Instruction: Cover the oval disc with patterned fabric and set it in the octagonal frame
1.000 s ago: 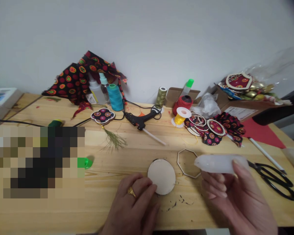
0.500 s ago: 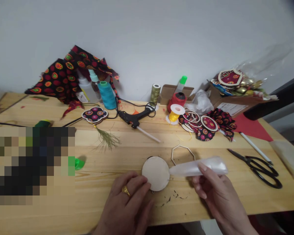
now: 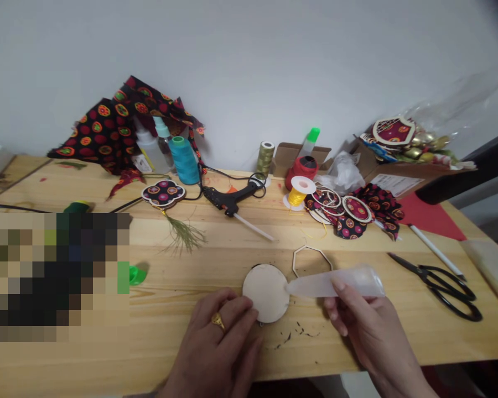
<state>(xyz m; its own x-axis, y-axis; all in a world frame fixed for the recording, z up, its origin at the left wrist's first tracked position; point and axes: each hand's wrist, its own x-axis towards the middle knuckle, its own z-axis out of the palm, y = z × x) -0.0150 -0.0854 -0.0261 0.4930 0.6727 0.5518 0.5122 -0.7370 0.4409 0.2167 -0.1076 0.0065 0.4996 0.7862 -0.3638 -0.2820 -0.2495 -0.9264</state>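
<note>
A round pale wooden disc lies flat on the table. My left hand, with a gold ring on one finger, presses its bent fingertips on the disc's left edge. A translucent glue bottle is gripped on its side between the thumb and fingers of my right hand. Its narrow nozzle meets the disc's right edge; whether glue is coming out I cannot tell. Just behind the bottle lies a thin octagonal wooden frame, partly hidden by it. Dark scraps are scattered in front of the disc.
Black scissors and a white pen lie to the right. Behind are a glue gun, yellow thread spool, fabric-covered pieces and a tasselled ornament. A green cap sits left, beside a pixelated area.
The whole view has shifted slightly. Both hands keep nearly the same pose, with the bottle's nozzle still at the disc's right edge.
</note>
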